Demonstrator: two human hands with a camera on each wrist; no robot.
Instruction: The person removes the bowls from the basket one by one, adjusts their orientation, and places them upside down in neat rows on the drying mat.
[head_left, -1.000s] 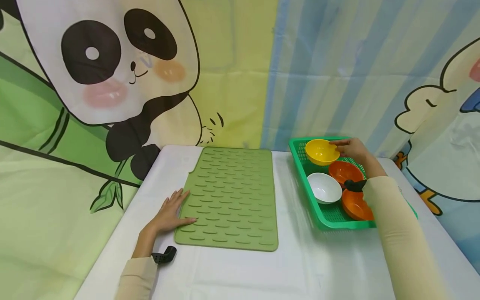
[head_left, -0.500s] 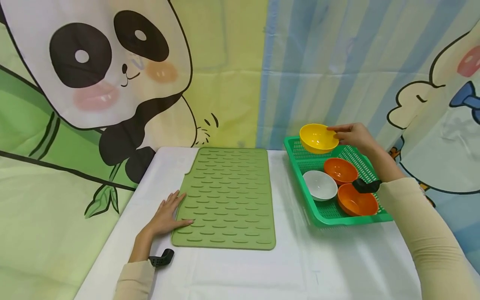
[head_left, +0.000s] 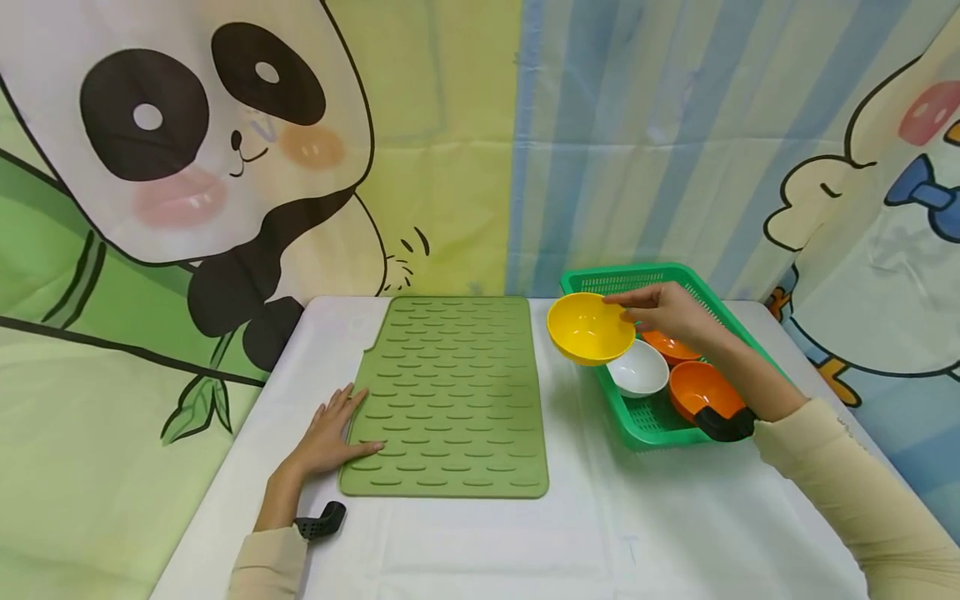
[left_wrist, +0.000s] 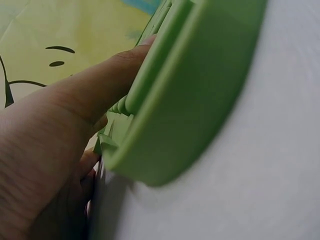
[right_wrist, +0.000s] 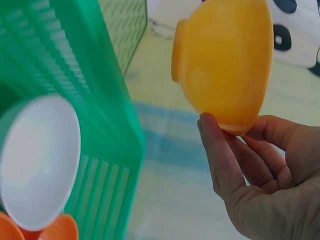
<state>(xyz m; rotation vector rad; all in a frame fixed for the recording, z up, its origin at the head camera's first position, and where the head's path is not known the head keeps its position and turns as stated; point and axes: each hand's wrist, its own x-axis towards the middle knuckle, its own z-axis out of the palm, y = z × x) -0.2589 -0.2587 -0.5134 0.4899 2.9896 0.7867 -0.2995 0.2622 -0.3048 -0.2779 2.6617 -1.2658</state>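
Observation:
A yellow bowl (head_left: pixel 588 329) hangs over the left rim of the green basket, its rim pinched between thumb and fingers of my right hand (head_left: pixel 667 315). The right wrist view shows the yellow bowl (right_wrist: pixel 225 60) from its side, foot turned left, above the fingertips (right_wrist: pixel 210 122). On the left edge of the light green ridged mat (head_left: pixel 457 400) rests my left hand (head_left: pixel 326 437), its fingers spread and its thumb lying across the surface. In the left wrist view that thumb (left_wrist: pixel 115 72) lies over the thick edge of the mat (left_wrist: pixel 185 100).
The green basket (head_left: pixel 645 435) stands on the right of the white table (head_left: pixel 480 550). Inside it are a white bowl (head_left: pixel 640 371) and orange bowls (head_left: pixel 701 387), one partly behind my right hand. A printed curtain (head_left: pixel 442 150) hangs behind the table.
My right hand has lifted the yellow bowl from the back of the basket and carried it left and towards me. The left hand stays on the mat. The head view has shifted slightly.

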